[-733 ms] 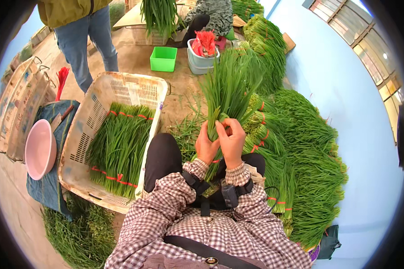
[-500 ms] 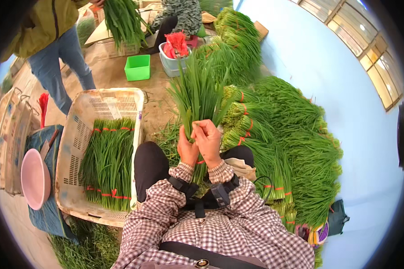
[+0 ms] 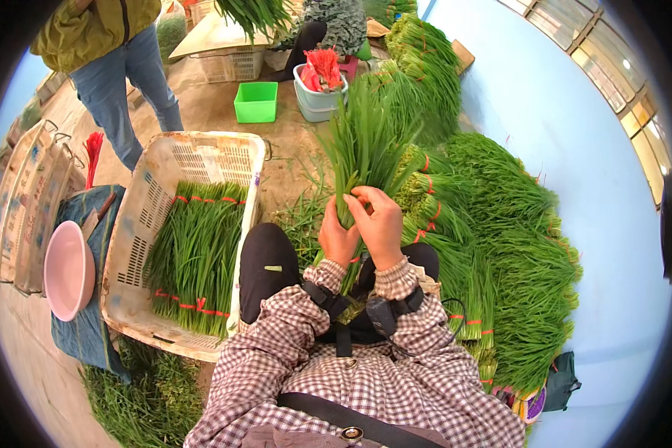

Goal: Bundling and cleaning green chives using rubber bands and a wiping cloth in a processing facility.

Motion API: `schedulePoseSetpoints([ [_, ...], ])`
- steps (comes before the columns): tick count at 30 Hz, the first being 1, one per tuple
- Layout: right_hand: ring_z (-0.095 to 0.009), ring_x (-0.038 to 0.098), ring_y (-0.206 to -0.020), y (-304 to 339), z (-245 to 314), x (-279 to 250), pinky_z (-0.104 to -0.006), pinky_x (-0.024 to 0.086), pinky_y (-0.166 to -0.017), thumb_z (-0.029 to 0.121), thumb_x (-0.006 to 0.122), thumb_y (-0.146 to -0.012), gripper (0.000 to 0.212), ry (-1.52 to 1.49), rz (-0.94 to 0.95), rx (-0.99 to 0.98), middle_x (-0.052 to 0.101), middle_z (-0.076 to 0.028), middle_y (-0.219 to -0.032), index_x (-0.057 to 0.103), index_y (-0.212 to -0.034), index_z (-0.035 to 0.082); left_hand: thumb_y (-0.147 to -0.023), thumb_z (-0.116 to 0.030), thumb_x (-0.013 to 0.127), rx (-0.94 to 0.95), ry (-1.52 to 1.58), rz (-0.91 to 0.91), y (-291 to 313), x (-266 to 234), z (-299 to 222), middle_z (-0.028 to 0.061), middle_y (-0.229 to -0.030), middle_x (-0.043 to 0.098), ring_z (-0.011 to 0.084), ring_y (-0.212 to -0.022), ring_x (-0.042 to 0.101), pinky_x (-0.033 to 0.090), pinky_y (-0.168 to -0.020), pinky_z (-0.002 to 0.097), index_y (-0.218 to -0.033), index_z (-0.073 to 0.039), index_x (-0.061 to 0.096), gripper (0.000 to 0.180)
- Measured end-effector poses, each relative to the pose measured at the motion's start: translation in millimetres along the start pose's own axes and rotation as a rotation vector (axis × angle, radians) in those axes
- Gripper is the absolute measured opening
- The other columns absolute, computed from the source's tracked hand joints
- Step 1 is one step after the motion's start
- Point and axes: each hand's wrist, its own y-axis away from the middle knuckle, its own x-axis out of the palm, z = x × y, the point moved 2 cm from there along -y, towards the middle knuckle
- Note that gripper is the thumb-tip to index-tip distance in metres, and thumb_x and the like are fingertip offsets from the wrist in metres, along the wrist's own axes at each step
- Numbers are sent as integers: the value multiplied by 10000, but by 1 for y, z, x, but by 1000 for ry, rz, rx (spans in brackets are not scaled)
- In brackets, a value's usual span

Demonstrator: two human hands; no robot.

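Both hands, left hand [image 3: 337, 240] and right hand [image 3: 381, 228], grip the upright bundle of long green chives [image 3: 362, 149], at 3 o'clock from the white plastic crate [image 3: 131, 246]. I'd pinch stems tight, low down.

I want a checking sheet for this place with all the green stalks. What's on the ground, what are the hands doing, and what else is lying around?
Surface: bare brown dirt floor, loose green scraps by the knee.
Job's things: upright bunch of long green chive-like stalks, held with a red band near its base.
Clutter: white slotted plastic crate holding tied green bundles; big heap of tied bundles on the right; pink round bowl; small green tub; pale bucket of red ties.
Hands: left hand and right hand both grip the bunch.
Cables: nothing seen.
Surroundings: standing person in blue jeans; pale blue wall.
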Motion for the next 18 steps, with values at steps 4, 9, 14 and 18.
schedulePoseSetpoints([
  [4, -257, 627, -666, -1, 0, 8, -352, 493, -596, 182, 715, -834, 192, 181, 24, 50, 632, -114, -779, 652, -840, 1, -791, -259, 749, 33, -11, 9, 1, 6, 4, 203, -1279, 573, 351, -1159, 573, 493, -895, 417, -1392, -52, 428, 712],
  [9, -171, 612, -650, 9, -6, 16, -297, 471, -569, 112, 672, -885, 138, -171, -26, 36, 636, -78, -772, 670, -895, -26, -807, -231, 731, -1, 15, 28, 2, 7, 11, 206, -1287, 565, 364, -1148, 573, 494, -888, 422, -1396, -47, 423, 689],
  [14, -80, 546, -576, 14, -25, 23, -251, 421, -498, 77, 612, -941, 137, -360, 25, 140, 646, -51, -742, 690, -956, -36, -817, -189, 711, -59, 63, 39, 3, 8, 14, 208, -1277, 573, 368, -1110, 592, 504, -856, 423, -1401, -39, 413, 672],
  [18, -37, 462, -482, 9, -26, 21, -210, 353, -429, 112, 578, -971, 160, -654, 67, 267, 664, -43, -741, 675, -968, -15, -801, -164, 714, -2, 27, 1, 5, 4, 3, 200, -1204, 617, 354, -1066, 621, 510, -842, 419, -1377, -57, 431, 651],
])
